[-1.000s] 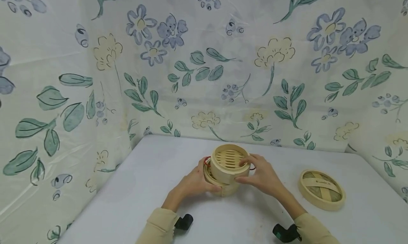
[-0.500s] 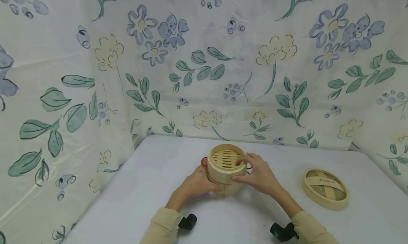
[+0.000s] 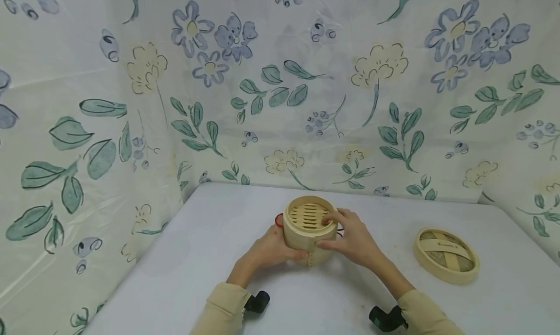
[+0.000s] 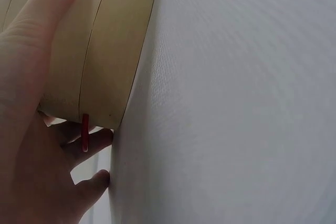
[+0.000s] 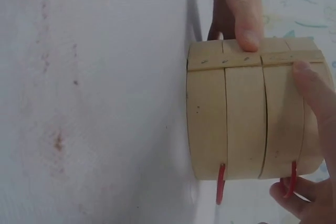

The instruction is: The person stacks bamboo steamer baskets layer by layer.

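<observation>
Two round baskets of pale bamboo stand one on the other upon the white table (image 3: 227,228). The upper basket (image 3: 302,237) has a smooth, thin-bent wall and a floor of straight slats with narrow slots between; the lower basket (image 3: 312,260) shows only its wall. To the right, well apart, lies a round lid (image 3: 446,255) with a woven top and two crossed flat strips.

The left hand (image 3: 272,247) grips the lower basket from its left side, the thumb across the front wall and the other fingers round the far side. The right hand (image 3: 356,238) pinches the right side of the upper basket: its thumb presses the outer wall, and a fingertip passes over the rim to the inside. Both grips are closed only as far as the baskets' width and thickness permit.

The right wrist view shows what the head view does not: small staples on the overlapping strips, and two red loops (image 5: 220,184) on the wall. The left wrist view shows the left fingers spread behind, near one such loop.
</observation>
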{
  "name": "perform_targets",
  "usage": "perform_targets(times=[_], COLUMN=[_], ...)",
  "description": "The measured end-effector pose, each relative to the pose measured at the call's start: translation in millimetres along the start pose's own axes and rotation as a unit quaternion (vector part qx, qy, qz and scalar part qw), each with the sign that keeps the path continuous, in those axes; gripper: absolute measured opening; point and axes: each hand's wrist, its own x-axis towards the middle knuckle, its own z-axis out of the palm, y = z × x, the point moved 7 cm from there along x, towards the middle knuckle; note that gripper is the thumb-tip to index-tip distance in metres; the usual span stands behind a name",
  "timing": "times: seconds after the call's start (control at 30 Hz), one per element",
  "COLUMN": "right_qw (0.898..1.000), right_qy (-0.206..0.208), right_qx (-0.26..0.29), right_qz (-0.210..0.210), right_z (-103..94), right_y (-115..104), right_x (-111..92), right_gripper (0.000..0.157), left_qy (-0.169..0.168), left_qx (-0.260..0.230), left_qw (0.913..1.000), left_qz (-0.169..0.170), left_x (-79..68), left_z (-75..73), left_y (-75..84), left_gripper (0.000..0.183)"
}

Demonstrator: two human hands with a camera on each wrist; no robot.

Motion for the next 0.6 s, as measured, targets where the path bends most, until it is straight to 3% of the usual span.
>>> perform_targets(times=[0.27,0.6], right_qw=[0.999,0.993], right_qy=[-0.03,-0.053], right_qx=[0.024,0.102], right_qz=[-0.014,-0.023], right_z=[3.0,-2.0], right_y=[2.5,13.7], right_x=[-1.8,-7.1], right_gripper=[0.068,0.077], left_qy=[-0.004,-0.007], left_qx=[0.009,0.004], left_qw=[0.9999,0.9999], left_qz=[-0.014,-0.009], left_x=[-0.7,0.4], left_z=[-0.4,1.3], left_y=[-0.5,2.8], left_gripper=[0.103,0.1])
